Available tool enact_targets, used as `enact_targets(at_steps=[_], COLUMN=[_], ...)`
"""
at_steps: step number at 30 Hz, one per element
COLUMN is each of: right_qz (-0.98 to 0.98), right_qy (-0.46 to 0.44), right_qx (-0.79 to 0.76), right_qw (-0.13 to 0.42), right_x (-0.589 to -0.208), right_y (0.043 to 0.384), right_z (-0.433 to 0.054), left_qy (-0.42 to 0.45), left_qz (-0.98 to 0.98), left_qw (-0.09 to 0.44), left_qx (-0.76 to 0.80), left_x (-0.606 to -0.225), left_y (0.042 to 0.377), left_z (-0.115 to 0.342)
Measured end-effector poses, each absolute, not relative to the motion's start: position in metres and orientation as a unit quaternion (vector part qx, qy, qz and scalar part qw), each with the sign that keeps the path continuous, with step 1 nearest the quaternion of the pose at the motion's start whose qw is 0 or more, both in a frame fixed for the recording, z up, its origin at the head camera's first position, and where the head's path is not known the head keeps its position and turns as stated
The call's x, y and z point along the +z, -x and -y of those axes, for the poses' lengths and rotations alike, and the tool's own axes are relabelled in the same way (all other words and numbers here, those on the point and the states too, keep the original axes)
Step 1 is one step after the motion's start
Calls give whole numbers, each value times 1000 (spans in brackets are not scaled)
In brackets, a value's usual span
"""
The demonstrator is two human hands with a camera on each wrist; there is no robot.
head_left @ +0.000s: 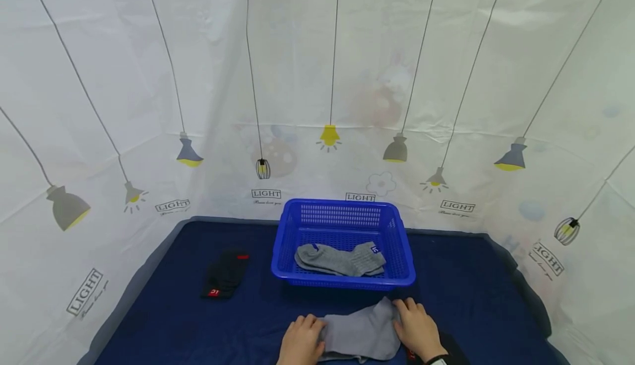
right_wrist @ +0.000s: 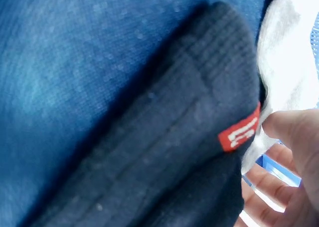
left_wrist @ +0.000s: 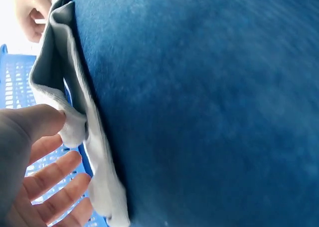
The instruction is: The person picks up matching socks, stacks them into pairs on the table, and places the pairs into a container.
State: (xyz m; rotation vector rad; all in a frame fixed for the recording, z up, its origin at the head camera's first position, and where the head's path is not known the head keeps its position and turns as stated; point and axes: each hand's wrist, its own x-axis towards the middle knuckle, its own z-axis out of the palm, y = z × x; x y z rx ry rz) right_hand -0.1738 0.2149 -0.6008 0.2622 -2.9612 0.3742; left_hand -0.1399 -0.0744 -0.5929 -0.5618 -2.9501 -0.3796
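A pair of light grey socks (head_left: 359, 332) lies stretched sideways in front of the basket, one layered over the other. My left hand (head_left: 301, 338) pinches the socks' left end, the thumb on the near side and the fingers behind, as the left wrist view shows. At the opposite end, my right hand (head_left: 418, 326) holds the edge between thumb and fingers. Close beside that hand is a black sock (right_wrist: 184, 117) with a red label (right_wrist: 239, 132), mostly hidden in the head view by the hand and wrist.
Behind the hands stands a blue plastic basket (head_left: 342, 282) holding a grey pair of socks (head_left: 339, 259) with a blue label. Folded black socks (head_left: 225, 274) with red labels lie to the left on the dark blue cloth (head_left: 163, 321). A white printed curtain (head_left: 307, 78) surrounds the table.
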Motion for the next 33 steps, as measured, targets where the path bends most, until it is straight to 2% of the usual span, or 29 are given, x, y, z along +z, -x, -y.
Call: enact_targets(at_steps=[7, 15, 26, 30, 33], right_qz=[986, 986, 987, 985, 983], right_qy=[-87, -92, -81, -83, -90], right_qx=[114, 114, 126, 130, 130], right_qw=[86, 84, 61, 73, 90], right_x=[-604, -603, -595, -586, -582], right_y=[172, 171, 171, 170, 169], right_z=[-213, -212, -214, -214, -214], left_qy=[188, 183, 178, 185, 189], left_qz=[975, 973, 971, 970, 967], left_qw=[70, 120, 128, 111, 127], left_qx=[-95, -74, -96, -116, -118], left_x=[-598, -604, -594, -584, -580], left_y=[139, 139, 140, 140, 141], left_z=[67, 61, 60, 66, 70])
